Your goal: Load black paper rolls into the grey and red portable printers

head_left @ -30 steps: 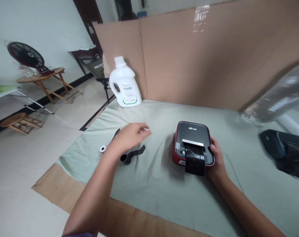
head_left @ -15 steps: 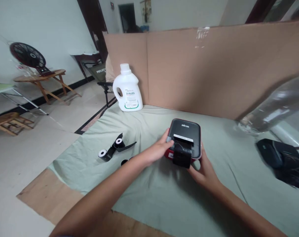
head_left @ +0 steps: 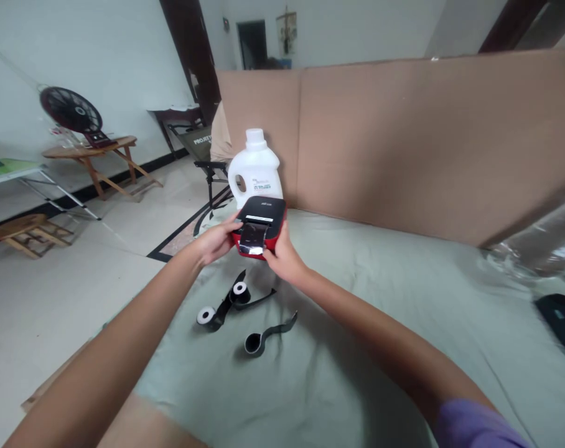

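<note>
A label printer (head_left: 274,210) with a black top and red sides is held up between both hands, in front of the white detergent bottle (head_left: 255,168). A glossy black strip (head_left: 253,235) hangs out of its front slot. My left hand (head_left: 217,241) grips the printer's left side, thumb near the slot. Closed on the right front corner is my right hand (head_left: 286,258). On the cloth below, two ribbon rolls with white cores, a left one (head_left: 208,316) and a right one (head_left: 240,292), are joined by black ribbon. A black roll (head_left: 253,344) with a loose tail lies nearer me.
Pale green cloth (head_left: 380,267) covers the work surface. A tall cardboard panel (head_left: 394,137) stands along the back. At the right are a clear plastic-wrapped bundle (head_left: 539,246) and a black object (head_left: 561,320), cut off by the frame. A fan (head_left: 72,111) sits on a wooden table beyond.
Both hands have carried the printer left and away from me, to in front of the detergent bottle. The nearer black roll now shows fully. The view has shifted slightly.
</note>
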Demonstrator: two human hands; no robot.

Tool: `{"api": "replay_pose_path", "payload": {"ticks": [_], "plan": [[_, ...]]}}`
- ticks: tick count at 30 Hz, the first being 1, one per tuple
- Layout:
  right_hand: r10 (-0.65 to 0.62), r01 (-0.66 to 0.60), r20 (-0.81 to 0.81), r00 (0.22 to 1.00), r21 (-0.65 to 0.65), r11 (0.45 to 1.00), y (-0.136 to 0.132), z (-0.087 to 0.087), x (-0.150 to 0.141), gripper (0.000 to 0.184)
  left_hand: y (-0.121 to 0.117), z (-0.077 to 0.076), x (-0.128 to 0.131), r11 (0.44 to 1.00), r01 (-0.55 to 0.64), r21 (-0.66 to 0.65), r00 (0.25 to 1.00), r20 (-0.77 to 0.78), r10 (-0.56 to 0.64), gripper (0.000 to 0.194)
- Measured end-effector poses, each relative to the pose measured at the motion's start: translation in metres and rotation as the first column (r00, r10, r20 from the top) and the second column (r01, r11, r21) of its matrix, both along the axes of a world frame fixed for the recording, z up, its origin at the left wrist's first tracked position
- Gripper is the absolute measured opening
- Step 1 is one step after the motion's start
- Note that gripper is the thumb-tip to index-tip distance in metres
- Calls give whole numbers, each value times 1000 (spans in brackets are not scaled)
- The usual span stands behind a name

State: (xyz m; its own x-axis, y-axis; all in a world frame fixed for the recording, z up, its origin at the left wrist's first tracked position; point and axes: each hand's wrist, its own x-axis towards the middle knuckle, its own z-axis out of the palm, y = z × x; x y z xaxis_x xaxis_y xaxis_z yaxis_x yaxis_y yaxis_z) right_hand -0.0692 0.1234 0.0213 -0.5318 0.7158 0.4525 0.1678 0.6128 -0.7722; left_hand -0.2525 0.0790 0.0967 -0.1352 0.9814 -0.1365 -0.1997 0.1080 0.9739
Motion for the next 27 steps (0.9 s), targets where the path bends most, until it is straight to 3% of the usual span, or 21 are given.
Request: {"api": "replay_pose_path", "payload": {"ticks": [4, 8, 15, 19, 21, 24, 25, 27], "plan": [[3, 5, 113, 994, -71, 997, 7, -11, -27, 103, 0, -20, -26, 999, -51, -1, 998, -25, 51, 64], [9, 10, 209, 978, -86, 996, 8, -15, -32, 102, -1, -33, -31, 996, -94, 0, 996, -3, 94, 62], [-12, 33, 210, 978, -100, 994, 5, -15, -31, 100, -1, -30, -16, 991, -127, -50, 991, -56, 124, 63], [6, 17, 187, 982, -120, 993, 3, -9, -23, 95, 2, -21, -22, 975, -185, -120, 952, -268, 148, 51], [-16, 33, 128, 992, -134, 990, -3, -5, -7, 82, 0, -6, -23, 943, -296, -151, 868, -455, 200, 46], [-97, 96, 1, 995, -158, 983, -17, -2, 39, 65, -17, 25, 4, 916, -399, 45, 662, -677, 321, 41], [-123, 116, -37, 992, -158, 981, -23, -3, 61, 62, -26, 32, 25, 922, -354, 156, 610, -709, 354, 41], [-182, 171, -83, 980, -122, 978, -32, -5, 117, 55, -48, 34, 82, 952, -153, 267, 572, -761, 305, 40]]}}
